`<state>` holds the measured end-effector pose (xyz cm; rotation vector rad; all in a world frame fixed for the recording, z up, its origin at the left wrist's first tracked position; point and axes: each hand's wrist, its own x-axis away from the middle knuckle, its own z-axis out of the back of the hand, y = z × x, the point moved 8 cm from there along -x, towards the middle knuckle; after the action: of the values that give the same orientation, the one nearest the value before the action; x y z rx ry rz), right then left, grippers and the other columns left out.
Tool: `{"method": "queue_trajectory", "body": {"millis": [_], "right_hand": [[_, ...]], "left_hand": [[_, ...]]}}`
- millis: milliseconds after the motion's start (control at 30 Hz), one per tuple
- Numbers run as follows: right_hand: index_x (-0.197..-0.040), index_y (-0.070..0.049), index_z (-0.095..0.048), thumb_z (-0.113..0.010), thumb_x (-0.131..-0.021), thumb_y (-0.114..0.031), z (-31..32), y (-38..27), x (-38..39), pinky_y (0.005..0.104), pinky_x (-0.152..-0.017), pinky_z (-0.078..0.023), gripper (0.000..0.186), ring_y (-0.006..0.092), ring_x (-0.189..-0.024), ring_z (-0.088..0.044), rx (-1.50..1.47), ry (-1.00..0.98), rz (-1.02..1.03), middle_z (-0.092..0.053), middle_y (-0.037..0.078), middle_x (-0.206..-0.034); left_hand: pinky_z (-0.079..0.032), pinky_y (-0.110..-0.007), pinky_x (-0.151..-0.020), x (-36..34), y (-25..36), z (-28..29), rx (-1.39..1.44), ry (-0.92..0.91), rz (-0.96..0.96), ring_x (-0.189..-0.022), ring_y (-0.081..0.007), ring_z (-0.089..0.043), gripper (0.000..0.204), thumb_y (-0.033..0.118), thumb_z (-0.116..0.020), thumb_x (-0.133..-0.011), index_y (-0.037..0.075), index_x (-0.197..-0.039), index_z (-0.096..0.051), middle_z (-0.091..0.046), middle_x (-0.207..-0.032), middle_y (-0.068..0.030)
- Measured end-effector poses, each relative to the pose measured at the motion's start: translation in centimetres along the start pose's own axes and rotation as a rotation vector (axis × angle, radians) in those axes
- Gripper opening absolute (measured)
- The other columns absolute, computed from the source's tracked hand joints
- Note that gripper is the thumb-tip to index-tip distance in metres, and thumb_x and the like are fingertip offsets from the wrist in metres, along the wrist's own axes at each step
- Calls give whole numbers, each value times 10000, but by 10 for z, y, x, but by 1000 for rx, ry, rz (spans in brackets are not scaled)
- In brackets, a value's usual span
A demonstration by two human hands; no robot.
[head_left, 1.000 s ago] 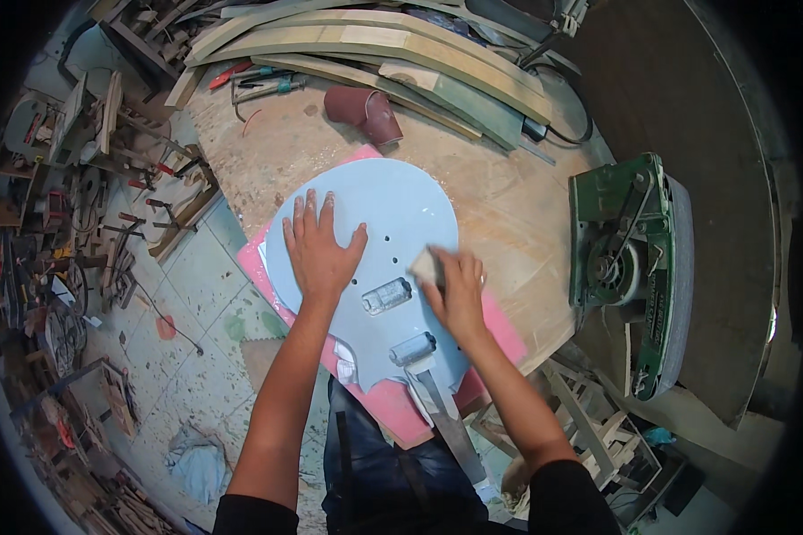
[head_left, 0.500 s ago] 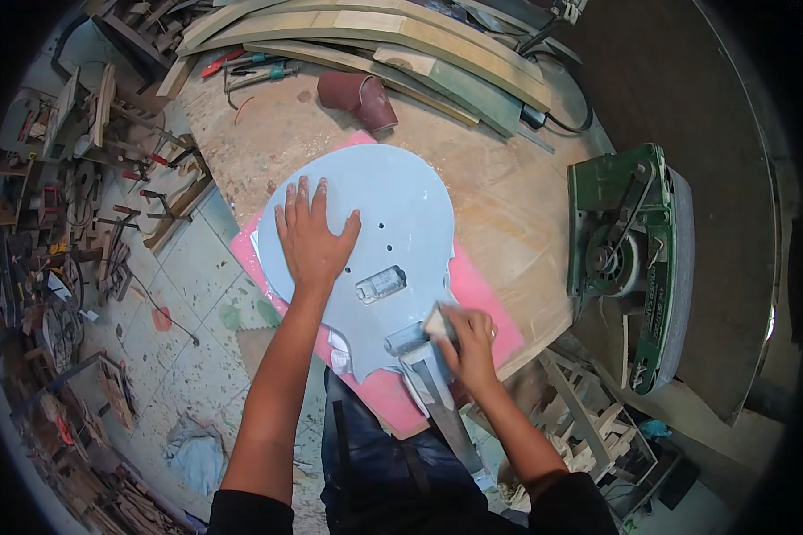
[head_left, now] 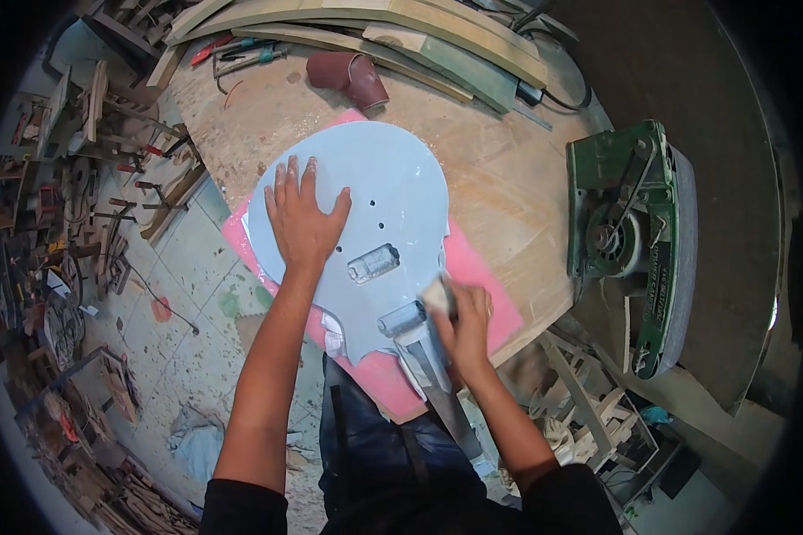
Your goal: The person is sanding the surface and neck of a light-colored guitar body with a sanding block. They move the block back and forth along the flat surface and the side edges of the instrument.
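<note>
A pale blue-white electric guitar body (head_left: 375, 169) lies on a pink foam sheet (head_left: 484, 278), its neck end (head_left: 451, 419) pointing toward me. Small dark holes and two rectangular pickup cavities (head_left: 374, 264) are cut in its face, and its surface has wet-looking glints. My left hand (head_left: 305, 218) rests flat on the upper left of the body, fingers spread. In my right hand (head_left: 467, 325) is a small off-white block (head_left: 436, 294), gripped against the body's right edge near the cutaway. The block's underside is hidden.
Behind the body a rolled piece of brown sandpaper (head_left: 348, 78) sits on the wooden bench (head_left: 500, 196). Curved timber pieces (head_left: 437, 53) and a clamp (head_left: 248, 61) lie at the far edge. A green belt sander (head_left: 620, 241) stands at right. Tools and wood scraps crowd the left.
The whole view has shifted, so the bench and guitar body appear higher. My right hand with the block has slid slightly along the body's edge, away from me. My left hand stays in place.
</note>
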<state>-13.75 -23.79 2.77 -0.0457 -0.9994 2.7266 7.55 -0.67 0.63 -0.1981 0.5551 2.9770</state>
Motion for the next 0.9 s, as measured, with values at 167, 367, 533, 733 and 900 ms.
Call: {"method": "queue_trajectory", "body": {"millis": [167,367,533,733,900], "right_hand": [[-1388,-49,-650,-824,-865,-170,2,-3,-1,445,-984,-421,564,350,-1087,-548,-12,96,11,-595,166,-1121],[-1392,-64,-647,-828,-877,-190,3,-2,34,474,-976,-409,561,365,-1092,-548,-20,56,-74,-593,157,-1128],[-1404,-94,-663,-830,-858,-153,-3,-17,-19,472,-988,-410,573,365,-1114,-554,-49,-20,54,-612,149,-1165],[-1407,-109,-681,-836,-836,-142,8,0,35,458,-1006,-411,592,356,-1138,-555,3,-34,44,-628,130,-1178],[-1373,-69,-689,-835,-849,-141,5,-20,5,421,-1007,-409,548,340,-1090,-554,-21,-41,-36,-612,147,-1146]], "left_hand": [[-179,-533,-1312,3,-3,-5,-5,2,5,-1579,-369,-339,741,466,-713,-934,78,-1545,-555,-444,-1661,-207],[-183,-534,-1310,1,-3,-1,-3,9,1,-1577,-371,-343,737,469,-707,-939,74,-1543,-556,-445,-1660,-208],[-173,-547,-1312,2,-3,-6,23,20,-4,-1576,-369,-349,752,476,-720,-919,64,-1530,-571,-457,-1650,-213],[-186,-551,-1308,1,-1,1,26,29,-7,-1572,-373,-353,742,480,-719,-922,63,-1519,-580,-461,-1646,-216],[-192,-550,-1307,1,-8,-1,18,43,-6,-1566,-369,-364,738,482,-720,-918,69,-1515,-586,-465,-1644,-209]]}}
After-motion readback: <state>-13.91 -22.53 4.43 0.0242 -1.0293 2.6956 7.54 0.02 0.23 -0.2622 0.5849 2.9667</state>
